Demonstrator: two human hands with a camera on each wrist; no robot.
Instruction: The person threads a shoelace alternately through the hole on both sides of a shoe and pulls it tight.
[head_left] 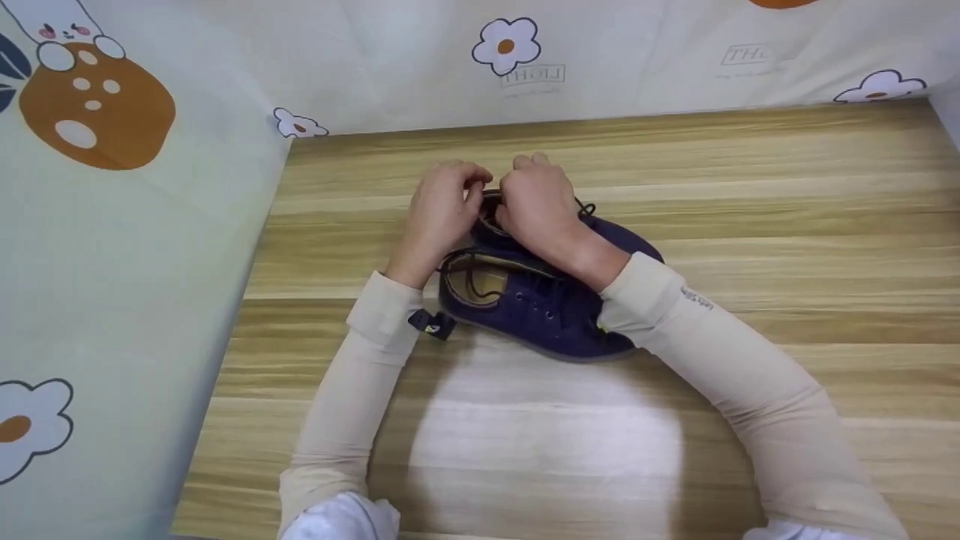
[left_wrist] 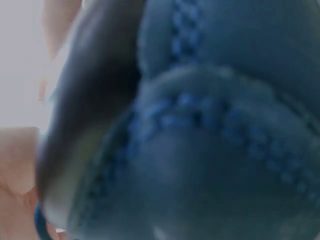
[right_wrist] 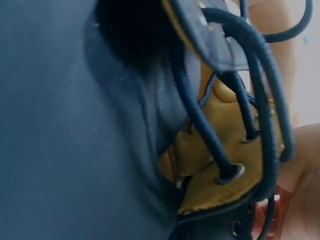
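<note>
Two navy lace-up shoes lie side by side on the wooden surface in the head view. The near shoe [head_left: 555, 330] has its tan inside showing. My right hand [head_left: 540, 202] covers part of the far shoe [head_left: 622, 236], with bent fingers and the thumb at its opening. Left of that opening is my left hand [head_left: 446, 199], thumb and forefinger bent close together. Whether either hand pinches a lace is hidden. Blue stitching marks the shoe [left_wrist: 200, 165] filling the left wrist view. Dark laces [right_wrist: 200, 120] run through a mustard-lined eyelet flap [right_wrist: 225, 190] in the right wrist view.
The wood-grain surface [head_left: 787, 195] stretches around the shoes. Behind it and on the left hangs pale cloth [head_left: 390, 67] printed with flowers. A small black device [head_left: 433, 324] sits by my left cuff, beside the near shoe's heel.
</note>
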